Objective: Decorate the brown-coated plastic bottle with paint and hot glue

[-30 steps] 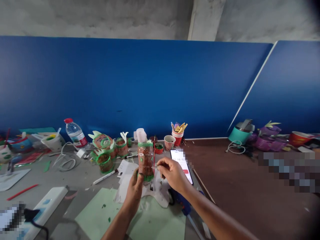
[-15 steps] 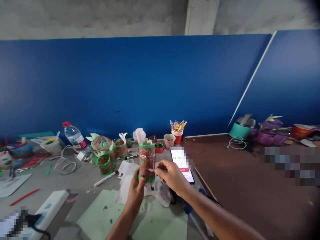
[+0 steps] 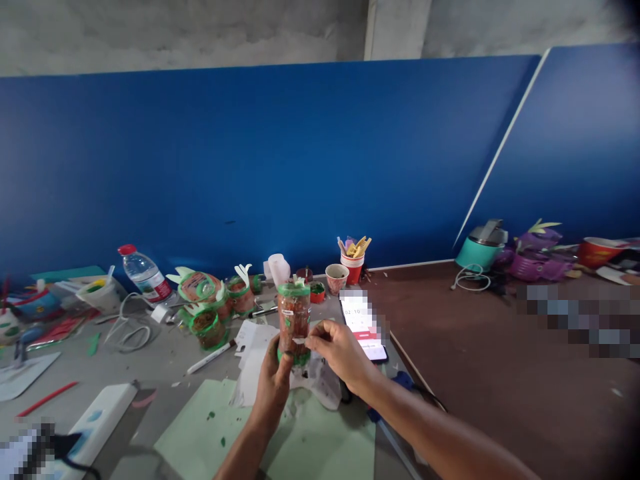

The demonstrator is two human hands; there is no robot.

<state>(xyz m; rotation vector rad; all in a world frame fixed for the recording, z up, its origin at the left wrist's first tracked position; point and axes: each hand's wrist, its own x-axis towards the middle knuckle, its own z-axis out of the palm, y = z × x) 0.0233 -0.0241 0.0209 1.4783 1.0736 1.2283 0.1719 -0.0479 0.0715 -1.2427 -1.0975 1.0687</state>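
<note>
An upright cylindrical jar (image 3: 294, 310), rough and brown with green bands at rim and base, sits in the left hand (image 3: 273, 379), its grip wrapped round the lower part. At four o'clock from the jar's middle, the right hand (image 3: 341, 350) has its grip pinched on a thin white strip (image 3: 299, 341); whether that touches the jar cannot be told. Smooth pale-green paper (image 3: 325, 440) lies at six, a clear plastic bottle (image 3: 146, 277) at ten. Left fingers behind the jar are hidden; pixel blocks partly cover the phone (image 3: 353, 321) at three.
</note>
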